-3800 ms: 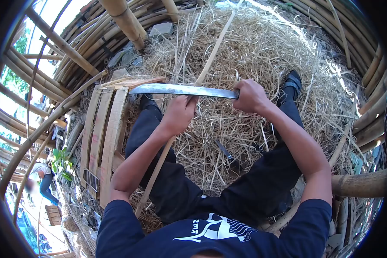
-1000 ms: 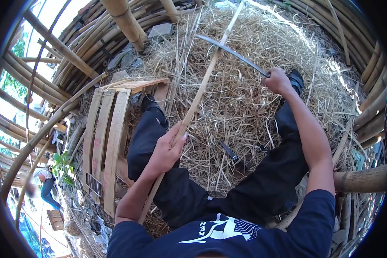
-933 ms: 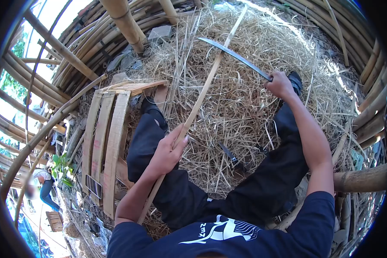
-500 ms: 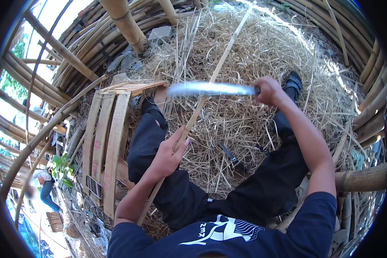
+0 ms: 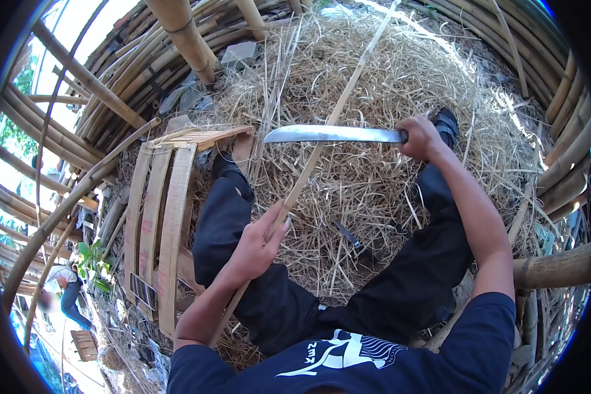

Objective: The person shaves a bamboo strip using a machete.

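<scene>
My left hand (image 5: pixel 261 244) is wrapped round a long, thin bamboo strip (image 5: pixel 310 162), which slants from beside my left forearm up to the far side of the shavings. In my right hand (image 5: pixel 421 138) is the handle of a machete (image 5: pixel 338 134). Its broad blade points left and crosses over the strip, well ahead of my left hand. Whether the edge touches the strip, I cannot tell. On the shavings between my legs lies a dark, narrow tool (image 5: pixel 349 235), perhaps a knife, partly hidden.
Pale bamboo shavings (image 5: pixel 374 79) cover the ground. A slatted wooden crate (image 5: pixel 152 223) stands by my left leg. Bamboo poles (image 5: pixel 184 33) rise ahead, and a thick pole (image 5: pixel 555 268) juts in at right. Another person (image 5: pixel 69 292) bends over at far left.
The machete, blurred by motion before, is now sharp, and my right hand has shifted slightly right. The strip's far end has moved a little to the right. My left hand keeps its hold.
</scene>
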Tool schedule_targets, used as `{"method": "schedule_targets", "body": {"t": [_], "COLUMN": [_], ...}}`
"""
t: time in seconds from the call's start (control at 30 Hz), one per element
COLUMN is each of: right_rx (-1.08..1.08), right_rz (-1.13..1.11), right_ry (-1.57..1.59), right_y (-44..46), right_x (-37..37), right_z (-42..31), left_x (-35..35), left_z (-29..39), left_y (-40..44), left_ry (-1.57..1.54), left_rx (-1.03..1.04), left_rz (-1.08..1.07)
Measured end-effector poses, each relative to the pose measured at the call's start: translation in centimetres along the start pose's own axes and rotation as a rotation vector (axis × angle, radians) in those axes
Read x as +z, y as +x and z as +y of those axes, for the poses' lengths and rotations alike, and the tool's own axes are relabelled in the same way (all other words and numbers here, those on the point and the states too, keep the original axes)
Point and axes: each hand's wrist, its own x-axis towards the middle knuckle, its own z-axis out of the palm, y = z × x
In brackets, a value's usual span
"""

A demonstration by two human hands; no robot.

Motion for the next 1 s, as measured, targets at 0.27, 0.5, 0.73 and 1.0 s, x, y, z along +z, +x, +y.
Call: {"method": "schedule_targets", "body": {"t": [0.27, 0.5, 0.73, 1.0], "right_rx": [0.453, -0.138, 0.492, 0.019], "right_rz": [0.089, 0.123, 0.178, 0.070], "right_ry": [0.091, -0.121, 0.039, -0.087], "right_y": [-0.3, -0.7, 0.0, -1.5], "right_x": [-0.6, 1.2, -0.1, -0.4], "right_z": [2.8, 1.6, 3.7, 0.8], "left_x": [-0.2, -0.2, -0.6, -0.4], "left_z": [-1.0, -0.2, -0.4, -0.3], "left_y": [-0.3, -0.4, -0.6, -0.3], "left_ry": [-0.018, 0.018, 0.001, 0.004], "left_rx": [0.005, -0.001, -0.001, -0.012], "left_rz": [-0.025, 0.010, -0.043, -0.040]}}
